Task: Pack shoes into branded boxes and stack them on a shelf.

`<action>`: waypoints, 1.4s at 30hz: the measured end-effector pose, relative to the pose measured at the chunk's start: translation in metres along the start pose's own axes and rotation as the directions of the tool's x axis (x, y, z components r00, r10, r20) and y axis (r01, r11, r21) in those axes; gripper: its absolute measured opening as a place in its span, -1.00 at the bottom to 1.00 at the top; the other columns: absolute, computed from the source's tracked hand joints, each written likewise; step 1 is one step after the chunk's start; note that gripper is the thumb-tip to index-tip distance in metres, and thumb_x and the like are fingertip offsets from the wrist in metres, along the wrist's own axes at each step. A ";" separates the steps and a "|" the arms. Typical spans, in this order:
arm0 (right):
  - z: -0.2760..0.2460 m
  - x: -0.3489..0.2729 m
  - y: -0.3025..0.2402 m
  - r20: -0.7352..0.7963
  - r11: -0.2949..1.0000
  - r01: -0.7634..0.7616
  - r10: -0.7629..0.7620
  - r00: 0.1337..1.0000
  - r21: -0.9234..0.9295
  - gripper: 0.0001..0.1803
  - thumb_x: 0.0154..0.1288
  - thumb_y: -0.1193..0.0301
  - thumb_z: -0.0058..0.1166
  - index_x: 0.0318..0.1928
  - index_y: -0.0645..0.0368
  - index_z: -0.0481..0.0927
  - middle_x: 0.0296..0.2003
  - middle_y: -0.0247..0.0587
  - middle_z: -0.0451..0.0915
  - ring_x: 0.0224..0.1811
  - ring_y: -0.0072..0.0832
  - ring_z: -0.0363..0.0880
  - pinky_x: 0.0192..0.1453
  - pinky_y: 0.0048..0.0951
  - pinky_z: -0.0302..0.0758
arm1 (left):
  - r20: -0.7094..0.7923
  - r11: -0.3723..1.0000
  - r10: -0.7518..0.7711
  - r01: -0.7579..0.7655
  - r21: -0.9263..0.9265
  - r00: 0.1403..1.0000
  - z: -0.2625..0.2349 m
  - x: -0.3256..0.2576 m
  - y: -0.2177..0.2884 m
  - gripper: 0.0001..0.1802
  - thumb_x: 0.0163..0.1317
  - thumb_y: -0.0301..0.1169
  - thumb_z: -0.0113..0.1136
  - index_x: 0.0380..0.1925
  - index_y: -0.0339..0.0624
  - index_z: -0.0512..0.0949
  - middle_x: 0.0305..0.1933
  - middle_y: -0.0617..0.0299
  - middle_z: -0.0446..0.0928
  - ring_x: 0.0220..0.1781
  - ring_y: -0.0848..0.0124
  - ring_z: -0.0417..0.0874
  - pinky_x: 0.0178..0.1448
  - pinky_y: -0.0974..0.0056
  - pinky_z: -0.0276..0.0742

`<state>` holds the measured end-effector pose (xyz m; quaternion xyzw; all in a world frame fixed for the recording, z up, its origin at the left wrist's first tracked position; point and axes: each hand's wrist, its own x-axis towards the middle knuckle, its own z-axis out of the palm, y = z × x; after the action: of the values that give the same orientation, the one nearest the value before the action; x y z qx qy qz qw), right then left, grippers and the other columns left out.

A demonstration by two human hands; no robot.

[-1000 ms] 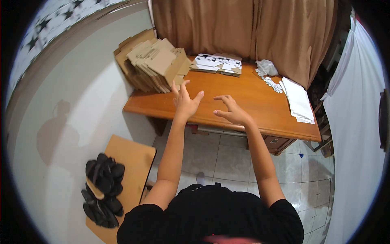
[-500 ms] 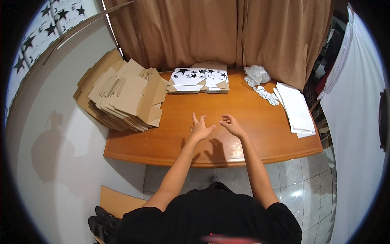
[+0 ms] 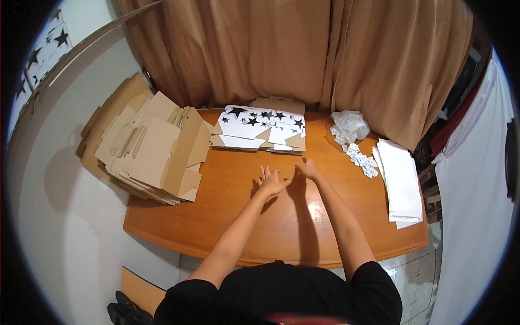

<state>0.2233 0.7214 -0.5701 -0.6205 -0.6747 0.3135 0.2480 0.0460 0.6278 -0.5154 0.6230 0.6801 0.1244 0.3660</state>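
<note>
My left hand [image 3: 272,183] is over the middle of the wooden table [image 3: 227,222], with its fingers spread and nothing in it. To its right, my right hand [image 3: 307,169] reaches forward, also empty, its fingers stretched out and partly seen from behind. Both hands are nearest to a low stack of flat cardboard pieces [image 3: 295,143] at the back of the table. On that stack lies white paper with black stars [image 3: 246,122]. There is a gap between the hands and the stack's front edge.
A tall, leaning pile of folded cardboard [image 3: 146,146] fills the table's left side. At the back right sit a clear plastic bag [image 3: 349,125] and scattered small white pieces [image 3: 362,161]. White sheets [image 3: 400,181] are stacked at the right edge. Brown curtains [image 3: 260,54] hang behind.
Both hands have moved forward, toward the star-patterned stack, and remain empty. The view has shifted, so the table appears closer and lower.
</note>
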 end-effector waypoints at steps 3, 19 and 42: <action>0.001 0.029 -0.012 0.073 0.990 -0.024 0.035 0.997 -0.142 -0.31 0.08 0.15 0.15 0.09 0.44 0.37 0.07 0.33 0.37 0.06 0.03 0.43 0.16 -0.23 0.37 | 0.031 0.999 -0.051 0.051 -0.003 0.998 -0.006 0.036 -0.007 -0.17 -0.01 0.06 0.21 0.20 -0.11 0.22 0.44 -0.12 -0.32 0.47 0.01 -0.52 0.37 -0.26 -0.33; 0.012 0.121 -0.014 0.076 0.923 -0.336 0.355 0.932 -0.188 -0.49 -0.07 0.16 0.19 -0.24 0.40 0.57 -0.10 0.18 0.53 -0.15 -0.13 0.59 -0.09 -0.29 0.53 | -0.377 0.984 -0.052 -0.017 -0.176 0.925 -0.021 0.198 -0.021 -0.43 -0.08 -0.23 0.24 0.01 -0.02 0.37 0.07 -0.02 0.27 0.20 0.02 0.18 0.26 0.07 0.18; -0.100 -0.053 -0.085 -0.280 0.789 0.176 -0.005 0.960 0.588 -0.61 0.26 0.50 -0.10 0.10 0.34 0.37 -0.35 -0.15 0.59 -0.45 -0.45 0.58 -0.38 -0.54 0.50 | -0.509 0.701 0.683 -0.666 0.254 0.524 -0.122 0.017 0.065 -0.81 0.18 -0.35 0.06 -0.27 -0.06 0.61 -0.34 0.06 0.59 -0.30 0.08 0.60 -0.24 0.15 0.52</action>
<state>0.2433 0.6770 -0.4367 -0.5104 -0.5283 0.4157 0.5363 0.0167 0.6916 -0.3951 0.7745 0.4636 0.4263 0.0603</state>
